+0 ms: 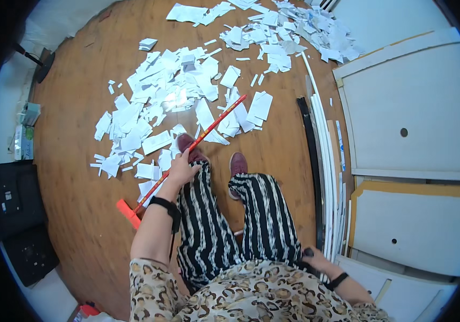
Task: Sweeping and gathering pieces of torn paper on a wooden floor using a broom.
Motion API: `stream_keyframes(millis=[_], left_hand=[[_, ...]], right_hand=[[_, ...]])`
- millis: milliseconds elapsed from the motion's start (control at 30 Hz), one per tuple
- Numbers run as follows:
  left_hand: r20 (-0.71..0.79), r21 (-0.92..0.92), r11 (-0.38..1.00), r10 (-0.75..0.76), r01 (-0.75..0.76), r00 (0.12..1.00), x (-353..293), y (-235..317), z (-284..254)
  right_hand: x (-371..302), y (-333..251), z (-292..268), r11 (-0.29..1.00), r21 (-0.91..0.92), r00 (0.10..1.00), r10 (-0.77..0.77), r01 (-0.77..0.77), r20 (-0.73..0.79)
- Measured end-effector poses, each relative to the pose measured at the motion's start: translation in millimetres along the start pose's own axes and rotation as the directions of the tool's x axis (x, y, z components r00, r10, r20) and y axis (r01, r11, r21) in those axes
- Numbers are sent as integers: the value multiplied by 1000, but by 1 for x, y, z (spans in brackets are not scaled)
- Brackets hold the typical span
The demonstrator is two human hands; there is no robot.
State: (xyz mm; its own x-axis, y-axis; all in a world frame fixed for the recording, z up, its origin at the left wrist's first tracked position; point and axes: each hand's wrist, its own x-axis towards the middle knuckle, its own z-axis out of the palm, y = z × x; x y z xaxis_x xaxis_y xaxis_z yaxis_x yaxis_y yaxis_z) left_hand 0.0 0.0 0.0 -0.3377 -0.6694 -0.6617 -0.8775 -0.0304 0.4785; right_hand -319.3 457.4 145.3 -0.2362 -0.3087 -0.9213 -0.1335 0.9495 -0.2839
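My left hand [185, 167] is closed around the red handle of a broom [208, 130]. The handle slants across in front of my left shoe, its bare tip toward the far right. At its near left end, the orange-red broom head [129, 214] is on or just above the floor, its bristles hidden. Beside my right hip, my right hand [320, 261] is closed on a dark, round-tipped object [308, 251], mostly hidden by my fingers. Ahead of my feet lies a wide spread of white paper scraps [171, 80], some right by my left shoe [185, 143].
More paper [315, 29] is heaped at the far right. Long white tubes [324, 161] and a black strip [310, 145] lie along the right side, next to white panels [407, 115]. Black boxes [12, 201] stand at left on the wood floor [79, 145].
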Motion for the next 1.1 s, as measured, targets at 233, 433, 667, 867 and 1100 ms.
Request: stream_keyframes(millis=[233, 433, 667, 867, 1100], left_hand=[[97, 295, 946, 114, -138, 989, 182, 16, 31], [142, 245, 969, -46, 10, 989, 287, 13, 48], [283, 335, 934, -224, 123, 933, 253, -17, 70], [520, 352, 933, -127, -76, 845, 226, -44, 89], [538, 175, 984, -81, -17, 839, 246, -58, 112]], right_hand=[[-84, -12, -54, 901, 169, 904, 359, -400, 232], [-76, -99, -52, 895, 44, 888, 433, -444, 155], [-45, -132, -53, 935, -9, 927, 353, -355, 123], [-57, -125, -36, 969, -38, 968, 245, -243, 62], [-77, -122, -12, 973, -80, 976, 217, -215, 19]])
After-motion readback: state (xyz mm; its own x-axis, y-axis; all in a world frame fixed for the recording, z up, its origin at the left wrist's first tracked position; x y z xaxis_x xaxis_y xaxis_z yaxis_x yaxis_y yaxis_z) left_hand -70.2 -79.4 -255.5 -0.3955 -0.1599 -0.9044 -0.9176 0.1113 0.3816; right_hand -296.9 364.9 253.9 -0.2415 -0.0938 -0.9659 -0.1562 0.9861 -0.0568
